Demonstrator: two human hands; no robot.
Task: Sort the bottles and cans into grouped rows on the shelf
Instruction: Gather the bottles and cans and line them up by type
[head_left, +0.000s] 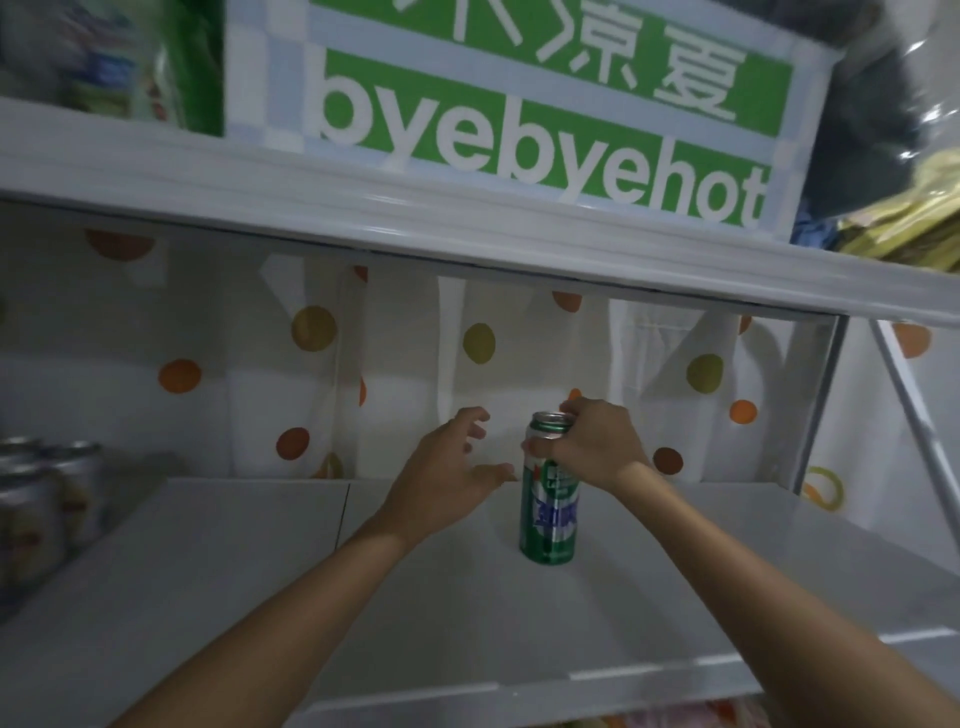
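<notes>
White shelf boards are backed by a pale curtain printed with orange, olive and brown dots. At the far left edge, a cluster of silver cans is cut off by the frame and blurred, so their labels cannot be read. On the upper shelf, a green and white box lettered "byebyehot" is cropped at the top, and a crinkled clear bag at the right is only partly seen. The green can's upper part is partly hidden by the right hand, and its blue and white label is too soft to be read.

The can is stood upright right of the shelf's middle, with its long axis vertical and its silver top facing up. It is gripped at the rim from above by the right hand, with the fingers curled over the top and the thumb pressed on the near side. The left hand is held just left of the can with its fingers spread and relaxed, and nothing is held in it; whether its thumb touches the can cannot be told. The can is a smooth, glossy metal cylinder, and the shelf surface is flat and matt.
</notes>
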